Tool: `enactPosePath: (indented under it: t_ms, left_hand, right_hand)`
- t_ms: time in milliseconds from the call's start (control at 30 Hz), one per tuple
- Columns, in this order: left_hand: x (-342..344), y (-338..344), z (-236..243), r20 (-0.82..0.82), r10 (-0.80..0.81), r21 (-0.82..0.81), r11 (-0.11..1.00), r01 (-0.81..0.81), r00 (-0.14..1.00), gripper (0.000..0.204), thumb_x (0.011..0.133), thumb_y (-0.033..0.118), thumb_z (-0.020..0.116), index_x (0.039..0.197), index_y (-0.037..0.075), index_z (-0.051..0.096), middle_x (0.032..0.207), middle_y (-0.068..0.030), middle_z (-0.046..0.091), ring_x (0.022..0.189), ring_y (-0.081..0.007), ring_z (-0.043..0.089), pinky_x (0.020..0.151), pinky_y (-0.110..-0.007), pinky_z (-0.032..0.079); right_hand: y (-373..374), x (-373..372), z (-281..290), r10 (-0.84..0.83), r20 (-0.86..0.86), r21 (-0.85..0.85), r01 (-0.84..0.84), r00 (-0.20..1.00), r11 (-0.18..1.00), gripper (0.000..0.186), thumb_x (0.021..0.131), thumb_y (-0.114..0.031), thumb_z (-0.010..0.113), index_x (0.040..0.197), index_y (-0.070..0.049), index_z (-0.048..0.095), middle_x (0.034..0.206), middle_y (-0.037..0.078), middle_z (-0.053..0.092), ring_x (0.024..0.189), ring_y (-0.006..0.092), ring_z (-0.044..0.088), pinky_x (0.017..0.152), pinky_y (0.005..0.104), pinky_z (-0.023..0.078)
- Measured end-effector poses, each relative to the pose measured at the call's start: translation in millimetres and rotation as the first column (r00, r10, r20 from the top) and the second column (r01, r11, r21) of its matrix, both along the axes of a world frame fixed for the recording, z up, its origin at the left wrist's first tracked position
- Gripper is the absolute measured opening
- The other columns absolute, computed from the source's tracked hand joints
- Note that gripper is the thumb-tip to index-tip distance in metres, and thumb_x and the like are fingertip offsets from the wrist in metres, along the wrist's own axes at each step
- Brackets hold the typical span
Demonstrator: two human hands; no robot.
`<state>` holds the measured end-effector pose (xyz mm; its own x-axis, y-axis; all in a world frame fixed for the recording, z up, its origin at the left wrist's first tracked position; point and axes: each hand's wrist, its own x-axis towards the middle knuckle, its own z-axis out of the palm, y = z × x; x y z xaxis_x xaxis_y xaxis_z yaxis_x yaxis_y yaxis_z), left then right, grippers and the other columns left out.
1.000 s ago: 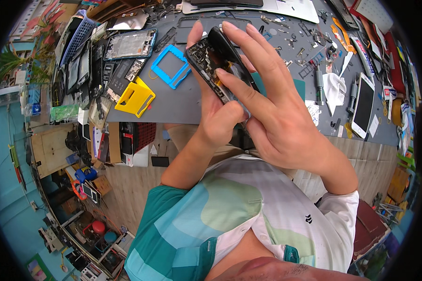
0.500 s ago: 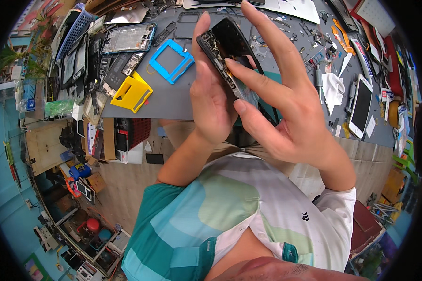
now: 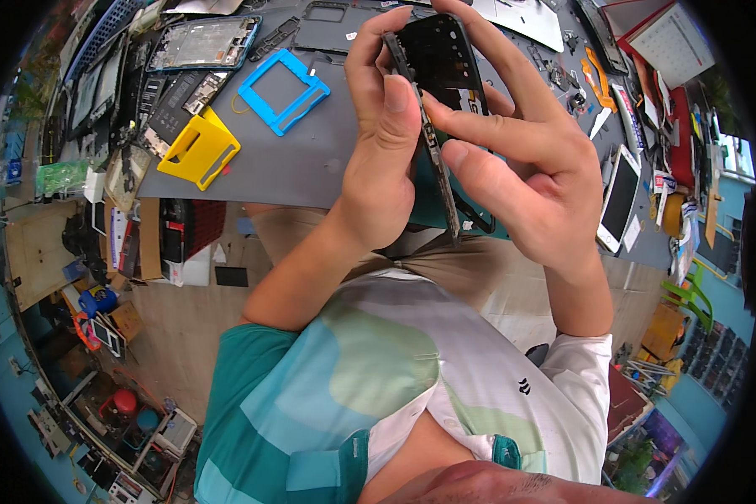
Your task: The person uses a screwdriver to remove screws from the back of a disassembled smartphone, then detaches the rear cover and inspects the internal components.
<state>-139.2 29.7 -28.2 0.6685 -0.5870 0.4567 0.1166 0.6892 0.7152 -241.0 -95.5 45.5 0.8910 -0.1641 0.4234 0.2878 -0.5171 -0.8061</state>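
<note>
Above the table's front edge I hold an opened phone between both hands. Its thin body (image 3: 435, 160) stands nearly edge-on, with small parts showing along the inner side. A glossy black panel (image 3: 438, 59) leans apart from it on the right, a gap between the two. My left hand (image 3: 378, 164) grips the body from the left, thumb flat along it. My right hand (image 3: 546, 172) is wrapped round the panel's right side; its index finger and thumb tips touch the body's inner edge. Whatever lies under these fingertips is hidden.
A blue plastic frame (image 3: 248, 94) and a yellow phone stand (image 3: 197, 160) lie on the grey mat at left. Beyond them are a silver phone frame (image 3: 206, 42) and batteries (image 3: 176, 105). At right lie a white phone (image 3: 620, 197) and an orange tool (image 3: 599, 77).
The phone has turned more edge-on and its lower end hangs lower. My left thumb now presses along the body. The whole view has shifted, the table things moving left and up.
</note>
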Motion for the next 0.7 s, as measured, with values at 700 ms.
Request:
enactPosePath:
  t_ms: [700]
  left_hand:
    - [1.6, -2.5, 3.2, 0.015, 0.039, -0.059, 0.998, -0.038, 0.999, 0.065, 0.116, 0.047, 0.037, 0.169, 0.014, 0.018, 0.151, -0.0181, 0.048, 0.115, -0.0244, 0.065, 0.100, -0.039, 0.055]
  right_hand:
    - [-2.0, 7.1, 2.9, 0.033, -0.013, 0.138, -0.031, 0.999, 0.990, 0.052, 0.078, 0.001, 0.070, 0.130, 0.002, 0.075, 0.168, 0.033, 0.039, 0.154, 0.0502, 0.041, 0.124, 0.0555, 0.039]
